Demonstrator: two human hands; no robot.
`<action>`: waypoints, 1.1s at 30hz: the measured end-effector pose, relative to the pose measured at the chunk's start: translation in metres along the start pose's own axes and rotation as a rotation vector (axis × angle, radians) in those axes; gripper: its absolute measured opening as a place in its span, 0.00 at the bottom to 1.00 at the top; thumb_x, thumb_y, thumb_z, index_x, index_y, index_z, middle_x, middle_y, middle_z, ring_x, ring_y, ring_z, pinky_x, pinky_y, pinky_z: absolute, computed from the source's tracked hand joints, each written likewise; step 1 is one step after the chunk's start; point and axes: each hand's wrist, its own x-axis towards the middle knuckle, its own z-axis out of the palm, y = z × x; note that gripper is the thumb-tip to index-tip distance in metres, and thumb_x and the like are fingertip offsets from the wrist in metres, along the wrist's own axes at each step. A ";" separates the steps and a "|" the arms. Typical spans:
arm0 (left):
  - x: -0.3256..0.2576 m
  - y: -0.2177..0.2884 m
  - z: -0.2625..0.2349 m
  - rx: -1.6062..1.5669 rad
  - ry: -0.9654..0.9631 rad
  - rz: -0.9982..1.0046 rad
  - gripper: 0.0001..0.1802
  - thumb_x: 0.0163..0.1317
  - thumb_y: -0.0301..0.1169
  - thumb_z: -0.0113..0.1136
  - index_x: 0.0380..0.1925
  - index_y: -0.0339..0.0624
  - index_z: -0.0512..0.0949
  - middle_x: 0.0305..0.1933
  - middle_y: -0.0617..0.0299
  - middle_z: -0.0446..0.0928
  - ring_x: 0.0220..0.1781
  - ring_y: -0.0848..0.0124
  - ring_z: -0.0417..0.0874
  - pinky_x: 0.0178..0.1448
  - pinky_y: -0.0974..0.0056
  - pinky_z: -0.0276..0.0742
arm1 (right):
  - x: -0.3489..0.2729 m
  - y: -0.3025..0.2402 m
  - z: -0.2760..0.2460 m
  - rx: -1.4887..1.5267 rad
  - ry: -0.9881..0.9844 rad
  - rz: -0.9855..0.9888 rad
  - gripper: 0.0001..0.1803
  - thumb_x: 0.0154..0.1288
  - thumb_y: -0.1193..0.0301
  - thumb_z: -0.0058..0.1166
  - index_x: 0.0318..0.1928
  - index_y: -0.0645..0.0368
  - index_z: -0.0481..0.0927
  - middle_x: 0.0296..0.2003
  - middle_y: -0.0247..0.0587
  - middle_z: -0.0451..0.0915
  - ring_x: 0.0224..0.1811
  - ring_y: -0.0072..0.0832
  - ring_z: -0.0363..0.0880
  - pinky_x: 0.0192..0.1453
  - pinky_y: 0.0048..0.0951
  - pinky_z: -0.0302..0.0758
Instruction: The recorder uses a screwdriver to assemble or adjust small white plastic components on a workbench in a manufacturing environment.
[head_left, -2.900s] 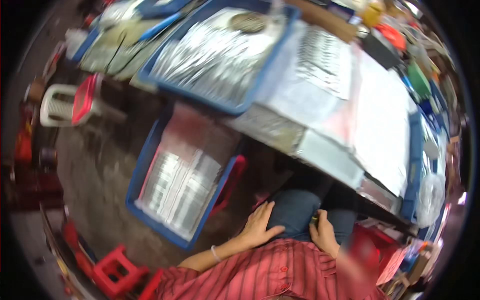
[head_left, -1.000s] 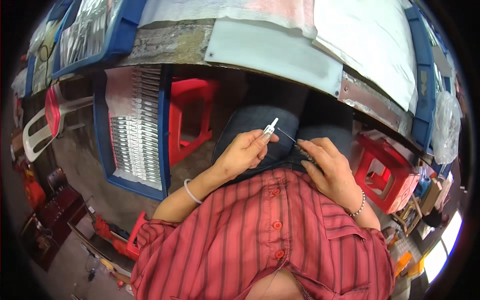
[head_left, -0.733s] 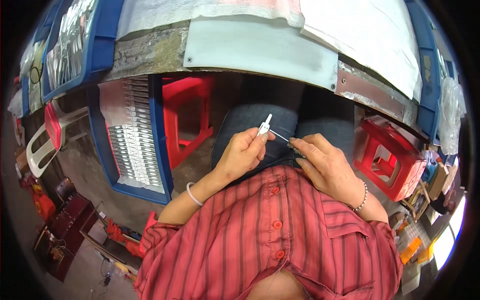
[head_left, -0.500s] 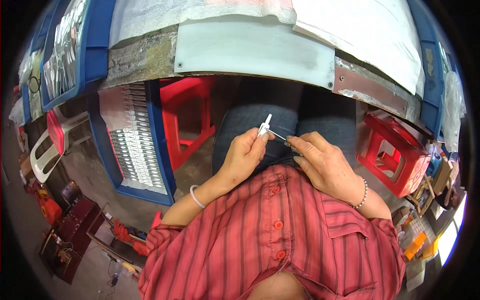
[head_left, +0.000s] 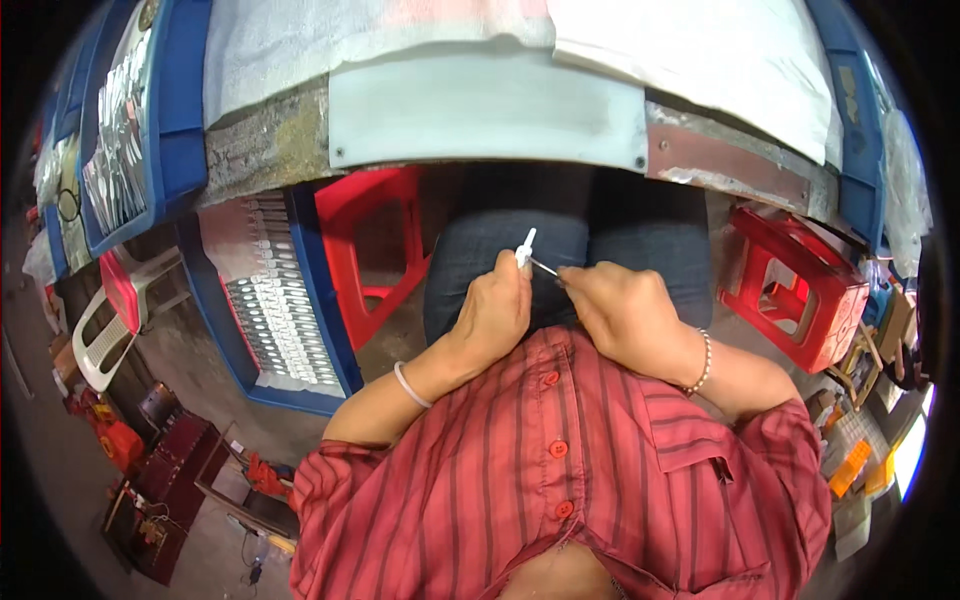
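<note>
White piece (head_left: 525,245): where is it?

Above the jeans (head_left: 560,212), pinched in the left hand (head_left: 490,308), its narrow tip toward the counter (head_left: 262,158).

And the right hand (head_left: 632,310)?

Gripping a thin rod (head_left: 545,268); whether it touches the piece, I can't tell.

Anything nearby?

Blue tray (head_left: 324,290) of slim pieces (head_left: 285,312) at the left, beside a red stool (head_left: 375,190).

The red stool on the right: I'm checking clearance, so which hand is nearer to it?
Right. The right hand is left of the red stool, apart from it; the left hand is farther left, past the right hand.
</note>
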 end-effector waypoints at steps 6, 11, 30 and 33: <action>0.007 -0.002 0.002 -0.047 0.024 0.079 0.08 0.69 0.27 0.46 0.32 0.31 0.65 0.19 0.37 0.72 0.25 0.39 0.77 0.25 0.44 0.68 | 0.014 -0.013 -0.027 -0.194 -0.213 0.034 0.19 0.57 0.69 0.59 0.49 0.60 0.80 0.25 0.44 0.76 0.20 0.34 0.77 0.23 0.28 0.73; 0.006 0.001 0.002 -0.101 0.027 0.020 0.08 0.69 0.27 0.46 0.32 0.31 0.66 0.19 0.37 0.72 0.24 0.39 0.76 0.25 0.44 0.68 | 0.012 -0.008 -0.017 -0.268 -0.259 -0.001 0.22 0.56 0.71 0.59 0.54 0.59 0.78 0.28 0.46 0.77 0.24 0.37 0.79 0.27 0.33 0.76; 0.017 -0.020 0.009 0.062 0.081 0.093 0.09 0.67 0.28 0.48 0.32 0.32 0.65 0.16 0.38 0.71 0.20 0.40 0.77 0.23 0.44 0.71 | 0.021 0.009 0.006 0.330 -0.101 0.314 0.16 0.63 0.71 0.53 0.52 0.58 0.80 0.30 0.57 0.81 0.29 0.44 0.82 0.33 0.43 0.75; 0.016 -0.017 0.006 0.082 0.050 0.094 0.09 0.67 0.28 0.47 0.31 0.32 0.65 0.16 0.37 0.71 0.20 0.41 0.77 0.24 0.43 0.71 | 0.024 0.011 -0.004 0.707 -0.148 0.566 0.18 0.61 0.73 0.54 0.52 0.61 0.79 0.29 0.57 0.81 0.32 0.48 0.81 0.37 0.42 0.76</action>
